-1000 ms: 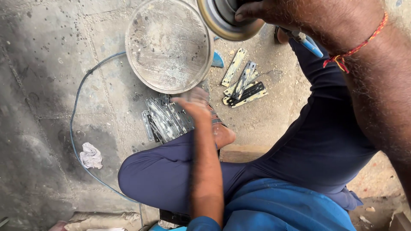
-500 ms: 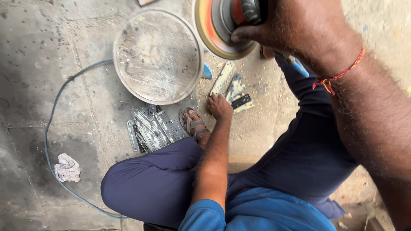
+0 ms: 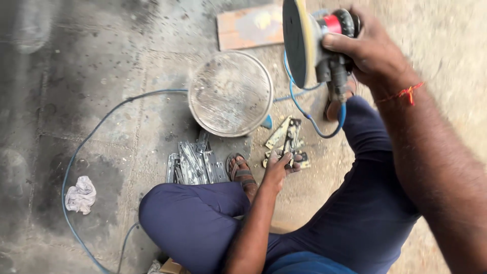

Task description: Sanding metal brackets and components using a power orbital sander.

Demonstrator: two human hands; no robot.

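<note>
My right hand (image 3: 374, 52) grips a round-disc power sander (image 3: 310, 44) and holds it in the air at the upper right, disc turned edge-on. A blue hose (image 3: 317, 124) loops down from the sander. My left hand (image 3: 278, 165) reaches down between my legs onto a small heap of flat metal pieces (image 3: 285, 136) on the concrete floor. Its fingers are curled on one dark piece. My sandalled foot (image 3: 242, 173) lies just left of that hand.
A round, dusty metal disc (image 3: 231, 93) lies flat ahead. A second pile of shiny metal strips (image 3: 194, 165) sits left of my foot. A wooden board (image 3: 249, 26) lies farther off, a white rag (image 3: 80, 194) at the left, and the blue hose (image 3: 101, 127) curves across the floor.
My left hand has moved from the shiny strips to the heap on the right and settled on it. The sander has tilted from disc-down to edge-on.
</note>
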